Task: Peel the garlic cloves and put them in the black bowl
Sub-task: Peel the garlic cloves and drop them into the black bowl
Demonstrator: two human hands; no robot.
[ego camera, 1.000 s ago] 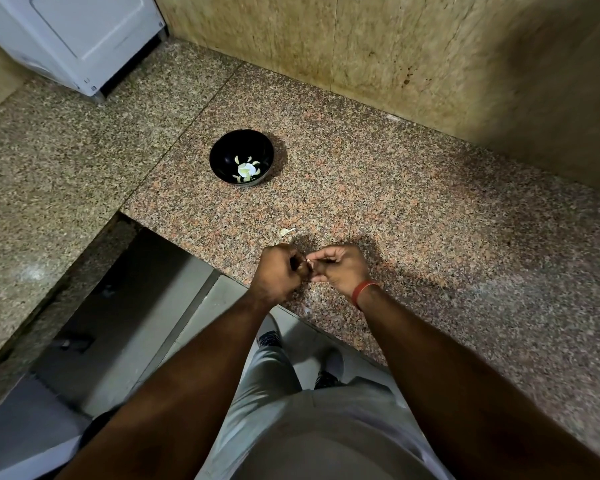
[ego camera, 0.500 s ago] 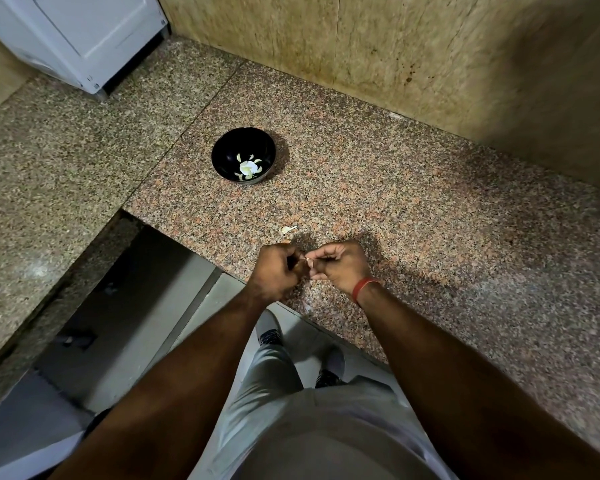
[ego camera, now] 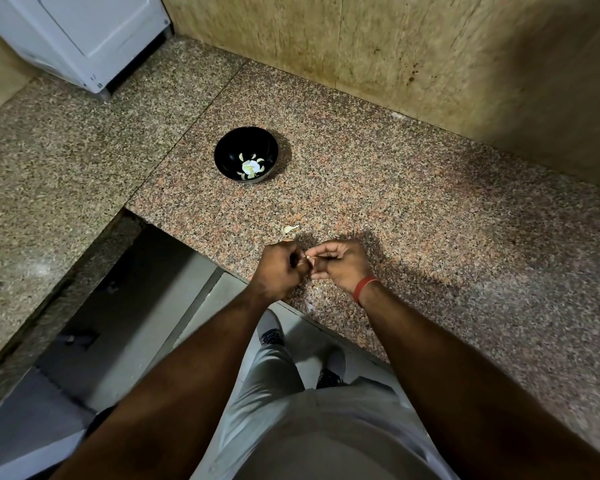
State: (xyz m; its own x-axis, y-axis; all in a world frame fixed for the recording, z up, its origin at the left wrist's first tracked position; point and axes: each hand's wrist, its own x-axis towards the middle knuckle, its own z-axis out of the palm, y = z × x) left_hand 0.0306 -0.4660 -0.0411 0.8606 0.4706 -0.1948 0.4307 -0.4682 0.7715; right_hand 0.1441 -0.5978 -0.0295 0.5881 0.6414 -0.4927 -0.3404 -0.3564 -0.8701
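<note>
Head view, fingers: both hands pinch one garlic clove between them, as before.
Left hand: curled on clove.
Right hand: picks at skin.
Change: none visible; peeling continues.
Black bowl: farther back on table, holding peeled cloves.
Loose clove: near hands.

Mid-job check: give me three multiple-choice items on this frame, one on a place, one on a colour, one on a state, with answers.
1. Where does the loose garlic piece lie?
A. in the bowl
B. on the counter between bowl and hands
C. on the floor

2. What colour is the wristband?
A. red
B. blue
C. white

3. What are the hands doing?
A. resting flat
B. lifting the bowl
C. both pinching a small clove

Answers: 1 B, it sits on the granite counter short of the black bowl. 2 A, a red band on the right wrist. 3 C, left hand and right hand meet on the clove.
</note>
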